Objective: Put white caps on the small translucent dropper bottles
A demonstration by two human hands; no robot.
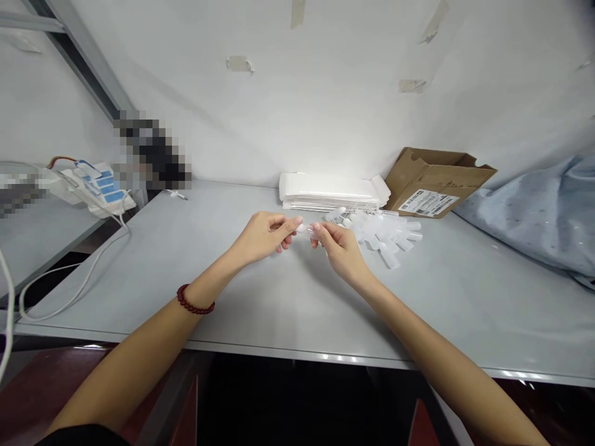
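Above the middle of the table, my left hand (266, 235) and my right hand (341, 248) meet over one small translucent plastic piece (305, 229). My left thumb and fingers pinch its whitish left end, while my right thumb and fingers grip the clear right end. The fingers cover much of it, so its exact kind cannot be made out. Just beyond my right hand lies a loose pile of similar translucent white plastic pieces (390, 235), overlapping one another. A dark red beaded bracelet (195, 300) circles my left wrist.
White flat packets (332, 191) are stacked against the wall behind the pile. An open cardboard box (434, 179) with a label leans at the back right, beside a light blue cloth (534, 210). White cables (100, 257) and a power strip (109, 189) are at left.
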